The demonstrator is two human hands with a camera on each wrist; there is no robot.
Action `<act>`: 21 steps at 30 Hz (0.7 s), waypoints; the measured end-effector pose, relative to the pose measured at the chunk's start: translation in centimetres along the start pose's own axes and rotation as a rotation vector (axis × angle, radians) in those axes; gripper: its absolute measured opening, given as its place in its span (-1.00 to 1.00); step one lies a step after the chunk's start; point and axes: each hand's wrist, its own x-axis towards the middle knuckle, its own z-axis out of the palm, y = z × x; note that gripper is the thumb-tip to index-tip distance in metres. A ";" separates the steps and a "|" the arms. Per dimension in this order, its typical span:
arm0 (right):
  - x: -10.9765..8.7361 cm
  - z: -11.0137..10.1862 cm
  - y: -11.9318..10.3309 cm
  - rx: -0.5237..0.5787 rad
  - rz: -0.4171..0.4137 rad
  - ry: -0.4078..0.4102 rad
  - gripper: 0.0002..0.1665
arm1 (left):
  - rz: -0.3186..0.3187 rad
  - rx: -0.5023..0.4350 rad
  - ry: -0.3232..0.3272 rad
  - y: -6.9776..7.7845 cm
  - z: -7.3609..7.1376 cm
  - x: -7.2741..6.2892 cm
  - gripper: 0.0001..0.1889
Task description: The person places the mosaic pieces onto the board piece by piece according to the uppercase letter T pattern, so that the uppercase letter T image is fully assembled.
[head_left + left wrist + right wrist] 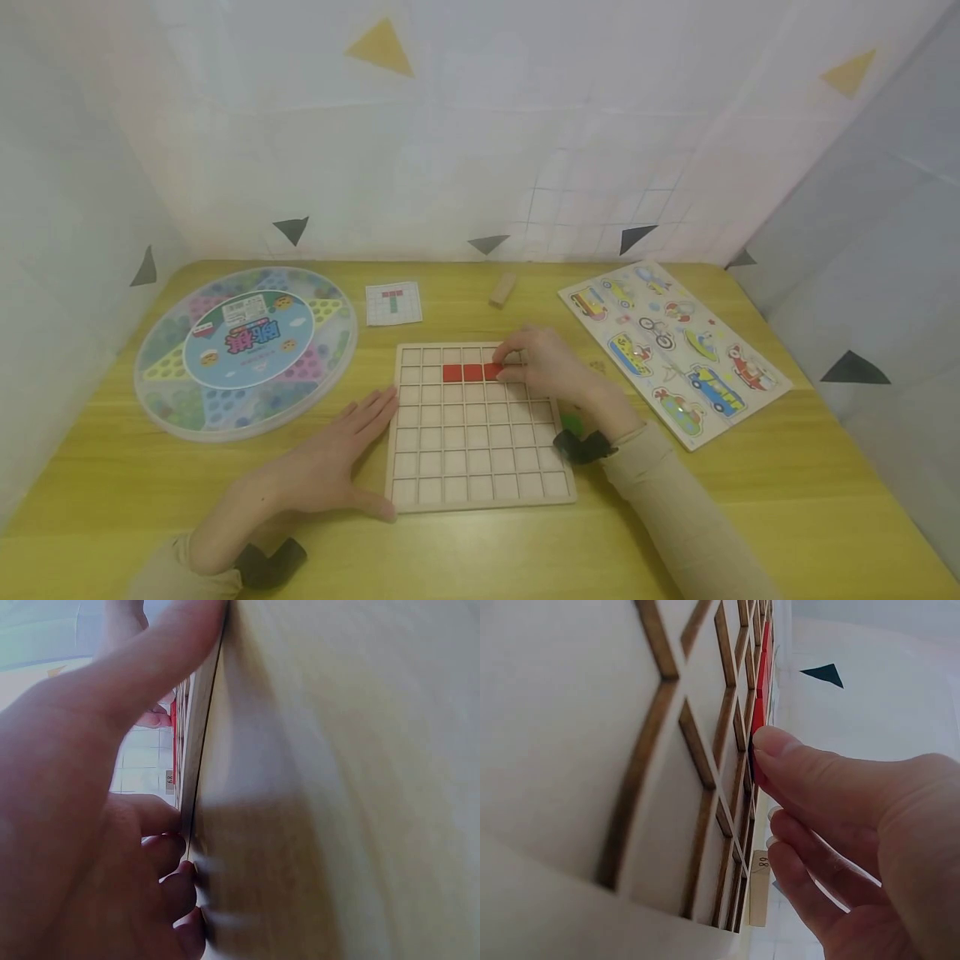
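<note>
A wooden grid board (480,461) with square cells lies in the middle of the table. Two red square tiles (462,373) sit side by side in its second row from the far edge. My right hand (551,367) pinches a third red tile (758,714) between thumb and fingertips, right beside them in the same row. Along the board's left edge rests my left hand (318,467), fingers extended and thumb spread toward the near left corner. In the left wrist view its fingers (169,855) touch the board's side (196,735).
Behind the board lie a small pattern card (393,313) and a wooden block (503,290). A round Chinese checkers set (247,354) stands at left, a vehicle picture puzzle (667,358) at right. Something green (572,423) shows beside my right wrist.
</note>
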 end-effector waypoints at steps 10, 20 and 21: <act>0.0 0.0 0.1 -0.004 -0.008 -0.001 -0.77 | 0.003 0.003 -0.002 0.2 -0.2 0.0 0.37; 0.1 0.0 0.1 -0.029 -0.014 -0.005 -0.78 | 0.006 0.007 0.000 -0.1 0.0 0.0 0.38; 0.1 -0.1 0.1 -0.029 -0.014 -0.007 -0.78 | 0.008 0.007 0.001 -0.1 0.1 0.0 0.37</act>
